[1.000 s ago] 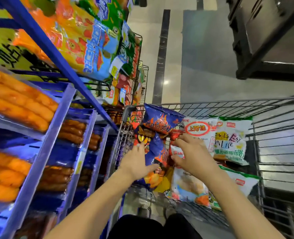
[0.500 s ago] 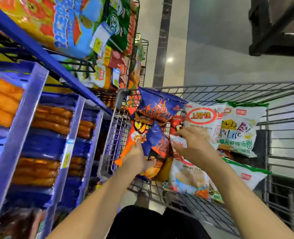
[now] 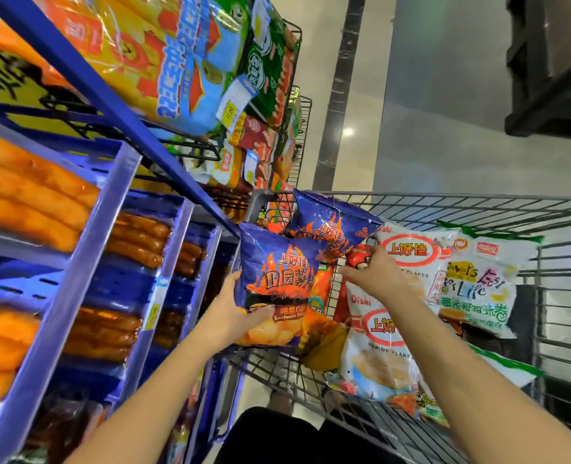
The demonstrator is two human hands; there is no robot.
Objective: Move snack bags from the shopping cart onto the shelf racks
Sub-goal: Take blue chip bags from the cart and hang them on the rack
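**Blue BBQ bag in left hand, at cart's left edge**

My left hand [image 3: 233,318] grips the blue snack bag [image 3: 279,279] by its lower left corner, thumb across the front, fingers behind. The bag is upright, face to me, at the left edge of the shopping cart [image 3: 444,199], just beside the blue rack post [image 3: 116,102]. Print: 上好佳, 田园薯 over a flame graphic, "Barbecue" low down. The rest of that line is lost in glare.

My right hand [image 3: 381,277] is in the cart, at the top of the lower white bag [image 3: 374,346] and against a red packet [image 3: 357,257]. Can't tell if it's pinching anything or only touching.

Cart contents:
- A 2nd blue bag [image 3: 331,226], same flame print, sits behind the held one.
- 2 white bags. The lower reads "Oishi" and "SHRIMP FLAKE"; the upper white bag [image 3: 411,252] reads 上好佳 and "FLAKES".
- To their right is a white-and-green bag [image 3: 475,289] with "Easy" and "Life".
- An orange bag [image 3: 319,296] sits just right of the held bag.

Left side: blue trays [image 3: 84,262] hold packed orange sausages [image 3: 26,202] and brown sausages [image 3: 133,236]. The shelf-edge tags are too blurred to read. Above the post are big orange-and-blue bags [image 3: 176,61] and a green bag [image 3: 270,72]. A price tag [image 3: 235,102] hangs there, digits not legible.

Room: the post's lower end sits close above the held bag. There is open floor [image 3: 444,112] ahead of the cart and a dark fixture [image 3: 552,61] at the far right.
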